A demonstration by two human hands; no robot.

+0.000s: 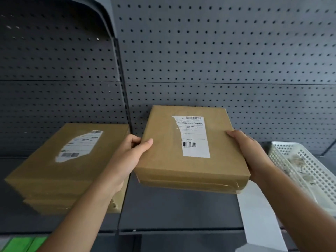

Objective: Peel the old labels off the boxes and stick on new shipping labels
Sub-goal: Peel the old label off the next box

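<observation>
At centre frame, a flat brown box (pixel 160 153) is gripped on both sides. The left hand (pixel 127 157) is clamped on its left edge, thumb laid on the top face and fingers curled round the side. The right hand (pixel 252 153) is clamped on the right edge, fingers wrapped over the top corner. The box is held over a dark grey shelf (pixel 172 211), tilted slightly toward the camera. A white label (pixel 195 137) with barcodes is stuck on its top face; the label's left edge is ragged, with part torn away. At left of frame, a stack of brown boxes (pixel 54 179) is set on the shelf, its torn label (pixel 80 146) blurred. At right, a white perforated basket (pixel 301 160) is seen, with a white sheet (pixel 258 215) below it. A grey pegboard (pixel 218 51) fills the upper frame.
</observation>
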